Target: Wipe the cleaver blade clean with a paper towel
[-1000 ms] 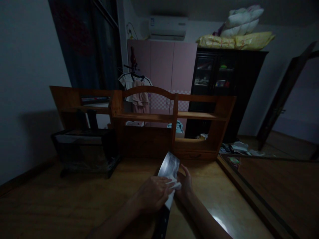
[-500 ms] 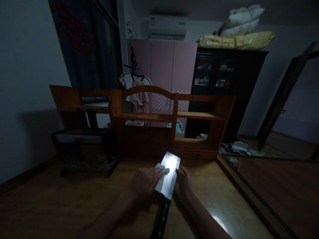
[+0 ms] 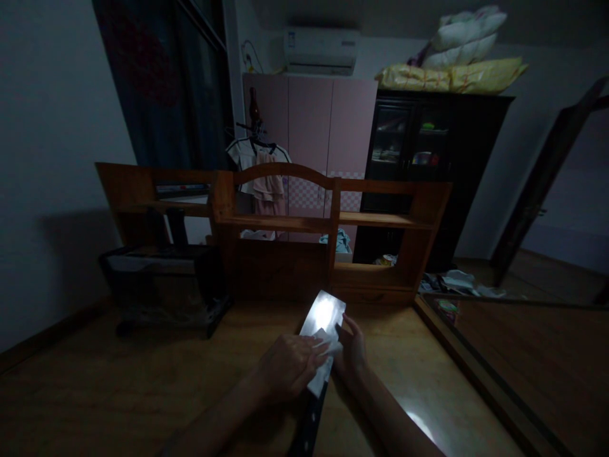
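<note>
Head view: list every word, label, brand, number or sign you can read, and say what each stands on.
No text can be read.
Sticker on the air conditioner: too small to read.
Colourful packet at right: too blurred.
Cleaver blade: no readable mark.

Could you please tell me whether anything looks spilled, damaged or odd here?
Around the cleaver, no spill or damage stands out; its bright patch looks like glare. Loose items lie jumbled past the right end of the wooden rack, which looks untidy.
</note>
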{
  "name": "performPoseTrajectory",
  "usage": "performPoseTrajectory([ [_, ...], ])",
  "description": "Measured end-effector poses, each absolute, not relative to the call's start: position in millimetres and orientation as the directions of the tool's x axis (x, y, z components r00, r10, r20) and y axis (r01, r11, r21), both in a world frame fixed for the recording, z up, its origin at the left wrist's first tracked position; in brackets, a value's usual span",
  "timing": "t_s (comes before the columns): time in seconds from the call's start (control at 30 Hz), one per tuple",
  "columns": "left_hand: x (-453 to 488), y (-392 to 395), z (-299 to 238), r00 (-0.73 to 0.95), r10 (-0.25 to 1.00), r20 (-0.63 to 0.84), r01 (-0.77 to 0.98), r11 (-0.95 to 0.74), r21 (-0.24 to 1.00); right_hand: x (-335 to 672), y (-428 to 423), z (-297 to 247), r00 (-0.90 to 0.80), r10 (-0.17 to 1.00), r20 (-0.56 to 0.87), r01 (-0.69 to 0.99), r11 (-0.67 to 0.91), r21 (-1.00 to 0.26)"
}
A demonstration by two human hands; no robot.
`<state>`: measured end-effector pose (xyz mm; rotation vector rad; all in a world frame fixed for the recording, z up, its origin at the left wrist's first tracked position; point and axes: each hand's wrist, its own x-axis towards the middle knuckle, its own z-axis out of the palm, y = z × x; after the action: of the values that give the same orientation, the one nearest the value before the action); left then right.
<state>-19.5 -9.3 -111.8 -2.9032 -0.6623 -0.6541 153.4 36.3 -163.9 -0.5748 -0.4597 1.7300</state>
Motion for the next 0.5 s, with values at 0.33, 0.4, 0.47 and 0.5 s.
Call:
performPoseTrajectory([
  [0.33, -20, -5, -114, 0.802, 0.374, 0.465, 0.363, -0.925, 0.117, 156, 35, -158, -0.322, 0.929, -0.185, -0.757, -0.370, -0.539],
  [0.4, -30, 0, -113, 0.755, 0.414, 0.508, 0.378, -0.909, 0.179, 153, 34, -156, -0.293, 0.940, -0.174, -0.803, -0.341, -0.489],
  [0.47, -40, 5, -108, 0.713, 0.448, 0.539, 0.400, -0.892, 0.212, 152, 33, -154, -0.271, 0.946, -0.175, -0.833, -0.322, -0.449],
  [0.5, -45, 7, -106, 0.698, 0.465, 0.544, 0.417, -0.882, 0.218, 151, 32, -153, -0.267, 0.948, -0.175, -0.840, -0.318, -0.439],
])
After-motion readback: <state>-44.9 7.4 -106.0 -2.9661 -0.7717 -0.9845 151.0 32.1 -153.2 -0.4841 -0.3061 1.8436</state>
